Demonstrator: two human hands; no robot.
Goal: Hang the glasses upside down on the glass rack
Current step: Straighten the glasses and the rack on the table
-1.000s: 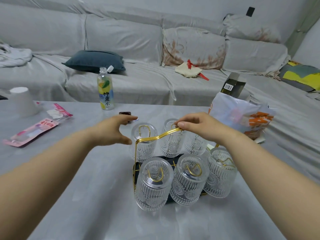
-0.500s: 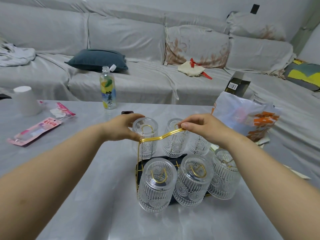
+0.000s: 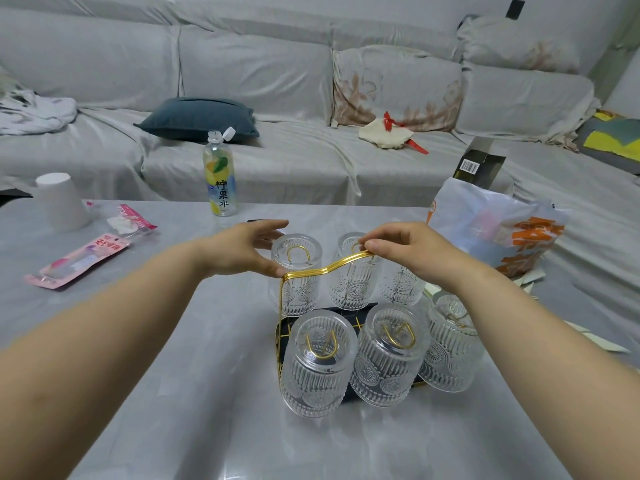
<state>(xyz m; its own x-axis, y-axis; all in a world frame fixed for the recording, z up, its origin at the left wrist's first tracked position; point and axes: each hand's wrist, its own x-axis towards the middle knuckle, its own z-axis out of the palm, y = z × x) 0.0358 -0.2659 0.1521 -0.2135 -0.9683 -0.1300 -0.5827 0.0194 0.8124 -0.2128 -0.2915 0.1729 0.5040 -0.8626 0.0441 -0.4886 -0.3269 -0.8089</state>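
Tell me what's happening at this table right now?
A person is loading a gold rack with ribbed glasses. Six hang upside down on its prongs, three at the back and three in front. The right hand pinches the rack's handle, while the left hand is around the back-left glass. No loose glasses are visible on the table.

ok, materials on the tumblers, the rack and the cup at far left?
Tumblers: clear pressed glass by the look, ribbed and embossed, with the hooks visible through them. Rack: thin bent wire, shiny gold finish, probably plated metal; its dark base is unclear. Cup: matte opaque white, upside down, looks like paper or foam; I cannot tell which.
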